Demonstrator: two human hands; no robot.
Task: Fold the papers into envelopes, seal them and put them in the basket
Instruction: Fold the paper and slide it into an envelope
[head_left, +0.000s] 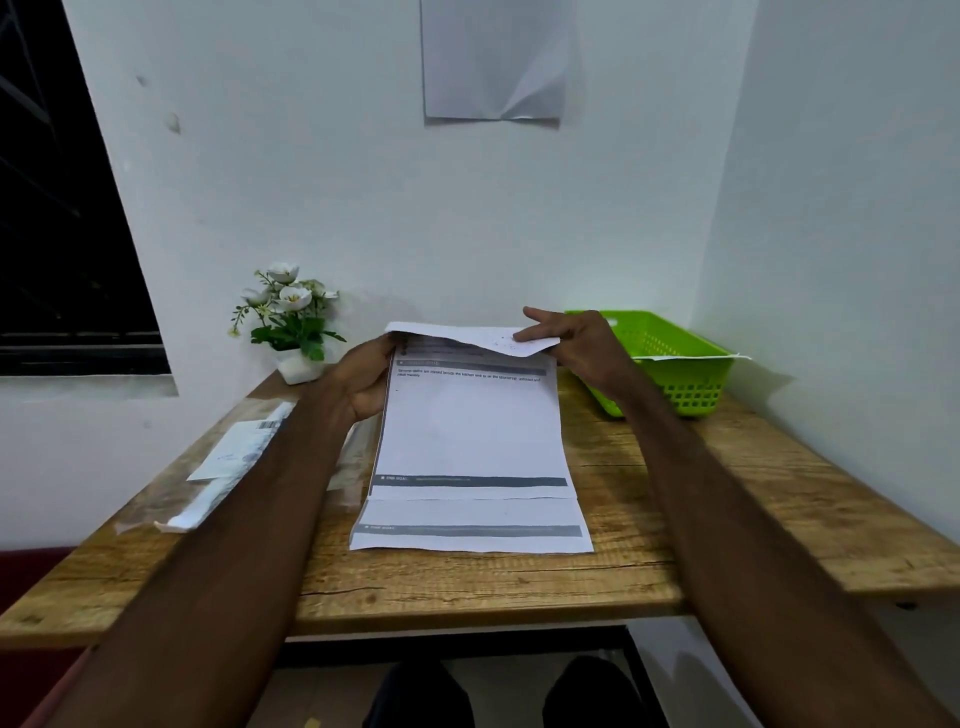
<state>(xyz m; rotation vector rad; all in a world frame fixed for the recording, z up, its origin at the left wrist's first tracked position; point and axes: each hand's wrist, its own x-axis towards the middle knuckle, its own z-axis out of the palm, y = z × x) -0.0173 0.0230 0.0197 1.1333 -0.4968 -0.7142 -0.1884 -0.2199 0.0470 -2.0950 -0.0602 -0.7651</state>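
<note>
White walls corner our wooden tabletop (649, 499). Centred, the top paper (470, 431) has its twelve-o'clock edge pinched by our left hand (366, 387) and right hand (576, 338), starting the first fold; next, crease it flat. Green basket (675, 364) waits at two o'clock.

On the wooden table (649, 519) lies a stack of printed papers (475, 519) near the front edge, in the middle. The left hand (366, 384) and the right hand (576, 338) both pinch the far edge of the top paper (470, 426) and bend it toward the person. A green basket (675, 364) stands at the far right corner, a small flower pot (291, 327) at the far left corner, plastic packets (228, 462) along the left edge.
</note>
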